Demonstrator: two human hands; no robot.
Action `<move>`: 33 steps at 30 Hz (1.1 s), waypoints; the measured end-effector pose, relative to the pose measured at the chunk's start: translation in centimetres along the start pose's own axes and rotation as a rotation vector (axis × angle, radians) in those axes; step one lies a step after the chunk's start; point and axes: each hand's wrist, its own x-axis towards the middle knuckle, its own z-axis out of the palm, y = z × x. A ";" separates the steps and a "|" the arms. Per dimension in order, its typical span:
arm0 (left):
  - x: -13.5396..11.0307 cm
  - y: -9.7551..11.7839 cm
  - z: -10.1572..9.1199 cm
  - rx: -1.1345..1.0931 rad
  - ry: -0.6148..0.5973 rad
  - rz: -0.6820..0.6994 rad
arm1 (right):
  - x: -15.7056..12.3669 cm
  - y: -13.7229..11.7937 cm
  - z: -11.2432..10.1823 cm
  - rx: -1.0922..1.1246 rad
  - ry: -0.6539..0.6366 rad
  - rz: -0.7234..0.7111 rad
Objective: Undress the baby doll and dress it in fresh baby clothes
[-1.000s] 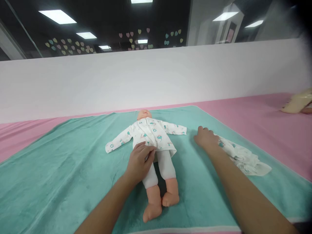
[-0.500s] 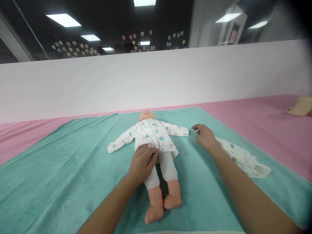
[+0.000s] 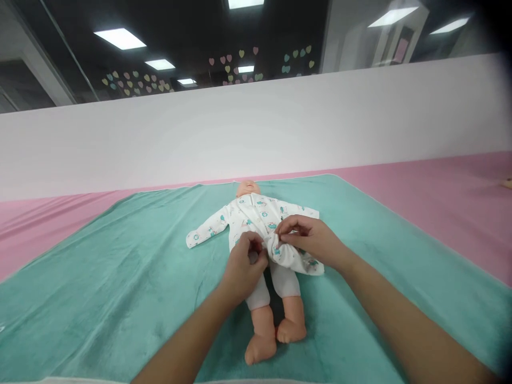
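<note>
The lower front of a white long-sleeved baby garment (image 3: 256,213), printed in teal, is gathered up between both hands. A fold at the hem is pinched by the right hand (image 3: 308,240), its fingers (image 3: 290,226) closed on the cloth. The left hand (image 3: 242,269) is held just beside it, with its fingers (image 3: 252,246) curled shut at the garment's front edge; a grip on the cloth is judged likely, though the fingertips are partly hidden.

The garment is worn by a baby doll (image 3: 262,320), which lies on its back with arms spread, its head far from the person and its bare feet near. Its thighs are covered in white, and the gathered hem sits just above them.

The doll is laid at the middle of a teal plush blanket (image 3: 120,298), which is spread over a pink mat (image 3: 440,192). Beyond these, a white partition (image 3: 256,133) rises. Above it, paper hearts (image 3: 240,69) are seen on glass, and ceiling light panels (image 3: 120,38) are lit overhead.
</note>
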 end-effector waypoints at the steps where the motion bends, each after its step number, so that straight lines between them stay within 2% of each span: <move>1: 0.1 0.0 -0.1 -0.035 0.009 -0.017 | 0.2 0.2 -0.4 -0.064 0.058 0.028; 3: 0.2 0.1 -0.2 -0.067 0.003 -0.035 | 0.5 1.0 -1.6 -0.243 0.234 0.066; 5: 0.2 0.2 -0.3 -0.057 -0.023 -0.040 | 0.7 2.0 -3.3 -0.546 0.357 0.151; 6: 0.1 0.2 -0.3 -0.044 -0.038 -0.036 | 0.7 2.7 -4.1 -0.697 0.355 0.225; 8: 0.0 0.3 -0.3 -0.008 -0.066 -0.002 | 0.7 4.0 -5.3 -0.819 0.194 0.400; 10: -0.1 0.4 -0.4 0.024 -0.082 0.085 | 0.7 5.1 -5.8 -0.700 -0.016 0.481; 11: -0.1 0.5 -0.5 0.037 -0.092 0.144 | 0.6 5.4 -5.8 -0.609 -0.076 0.476; 14: -0.2 0.5 -0.8 0.105 -0.151 0.283 | 0.7 5.6 -5.3 -0.402 -0.097 0.382; 16: -0.2 0.5 -0.9 0.154 -0.189 0.306 | 0.8 5.2 -4.8 -0.369 -0.067 0.320; 19: -0.1 0.6 -0.9 0.151 -0.184 0.276 | 0.8 4.3 -4.4 -0.297 -0.030 0.253; 24: -0.1 1.0 -0.9 0.123 -0.213 0.210 | 0.6 3.1 -4.0 0.138 0.038 0.197; 26: -0.1 1.1 -1.0 0.047 -0.231 0.169 | 0.5 2.7 -3.5 0.266 0.061 0.153; 28: -0.1 1.1 -1.2 -0.092 -0.227 0.071 | 0.4 2.3 -2.6 0.343 0.007 0.108; 30: -0.1 1.0 -1.1 -0.247 -0.176 -0.023 | 0.2 1.9 -1.6 0.365 -0.103 0.081; 33: -0.1 0.9 -0.9 -0.422 -0.069 -0.035 | -0.1 1.5 -0.2 0.331 -0.256 0.055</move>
